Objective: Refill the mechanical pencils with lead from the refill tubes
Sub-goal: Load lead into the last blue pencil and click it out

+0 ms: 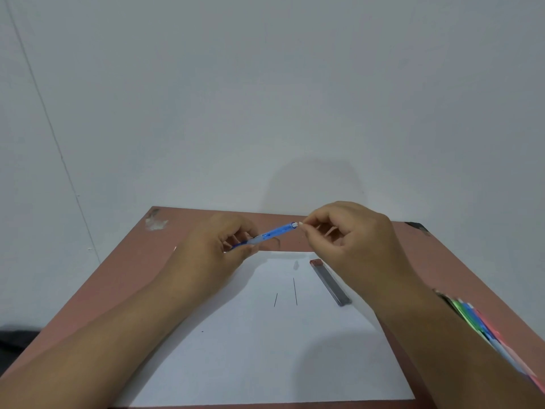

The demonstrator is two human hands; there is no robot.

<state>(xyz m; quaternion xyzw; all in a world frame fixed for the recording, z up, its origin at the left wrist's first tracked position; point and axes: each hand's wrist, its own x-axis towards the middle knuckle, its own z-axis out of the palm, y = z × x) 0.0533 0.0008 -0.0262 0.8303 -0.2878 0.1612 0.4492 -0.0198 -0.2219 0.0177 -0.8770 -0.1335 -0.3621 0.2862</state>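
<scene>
Blue pencil [271, 234] being gripped by left hand [218, 246] above paper sheet [265, 349], top end angled toward right hand [351, 234]. Small white cap [301, 223] being pinched at pencil's open end, likely for refilling. Refill tube [330, 281], two loose leads [295, 291] lying on sheet beneath.

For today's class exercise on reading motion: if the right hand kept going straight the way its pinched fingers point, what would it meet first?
Probably the open back end of the blue mechanical pencil, held by the left hand. The right hand pinches a small white piece just beside that end; depth is hard to judge.
</scene>
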